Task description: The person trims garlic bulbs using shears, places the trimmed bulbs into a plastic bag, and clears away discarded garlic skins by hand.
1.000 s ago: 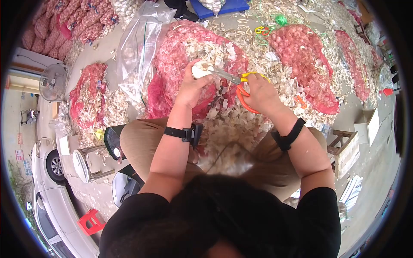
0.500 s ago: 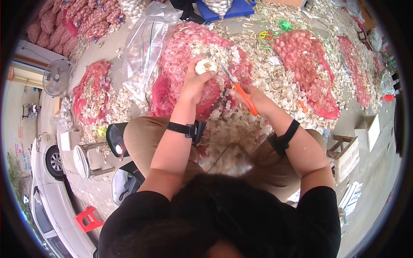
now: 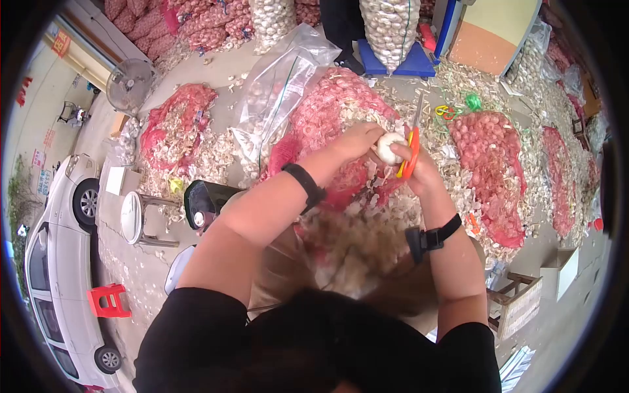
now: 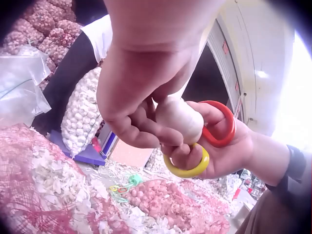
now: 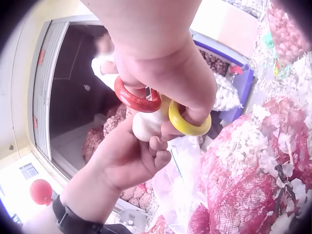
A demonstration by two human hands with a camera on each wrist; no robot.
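A white garlic bulb (image 3: 388,150) is between my two hands, above the pink net sack. My left hand (image 3: 357,141) grips it, fingers curled around its side in the left wrist view. Scissors (image 3: 413,145) with one orange and one yellow handle ring hang on my right hand (image 3: 422,171), blades pointing away from me. In the right wrist view, fingers pass through the red-orange ring (image 5: 138,100) and the yellow ring (image 5: 189,126). Fingertips of the right hand lie against the bulb (image 4: 179,120).
Under the hands, a pink net sack (image 3: 321,108) is strewn with papery peelings. Another net sack of garlic (image 3: 488,147) lies to the right. A clear plastic bag (image 3: 275,85) is at the left. Beyond stand a full white sack (image 3: 391,29) on a blue platform (image 3: 422,67) and a person's dark leg.
My left hand has moved right with the garlic bulb to meet my right hand. The scissors have swung from pointing at the bulb to pointing away from me. The head view has tilted up.
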